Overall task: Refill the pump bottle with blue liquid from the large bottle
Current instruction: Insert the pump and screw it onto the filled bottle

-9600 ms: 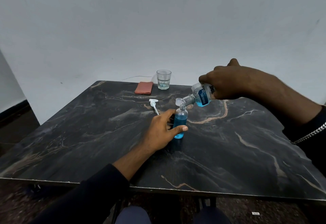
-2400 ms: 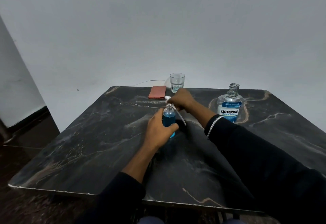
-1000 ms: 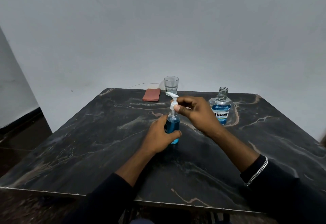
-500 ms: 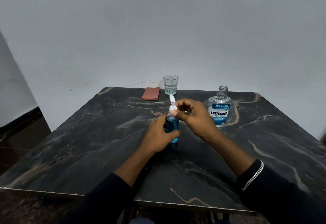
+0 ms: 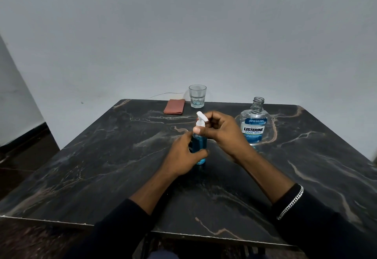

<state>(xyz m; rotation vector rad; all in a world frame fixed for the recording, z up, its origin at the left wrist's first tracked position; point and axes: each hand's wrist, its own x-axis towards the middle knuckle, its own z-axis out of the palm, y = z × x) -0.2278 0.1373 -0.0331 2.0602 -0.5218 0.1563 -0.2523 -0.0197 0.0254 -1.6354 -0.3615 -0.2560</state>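
The dark marbled surface [image 5: 102, 167] carries its things on the far half, which leaves the near half for the forearms. The large bottle [image 5: 254, 128] stands upright and uncapped just right of the right hand [image 5: 222, 132], probably parked there because pouring looks finished. The left hand [image 5: 183, 156] wraps the blue-filled body of the pump bottle [image 5: 201, 146], which stands upright near the middle of the surface; that grip seems meant to stop it turning. The right hand pinches the white pump head [image 5: 201, 119] at the neck between thumb and fingers, a hold suited to screwing it down.

A glass [image 5: 197, 96] and a reddish folded item [image 5: 174, 106] sit at the far edge, well apart from the work. There is open room to the left and toward the near edge. On the right, the open large bottle stands close to the wrist, so an outward swing could tip it.
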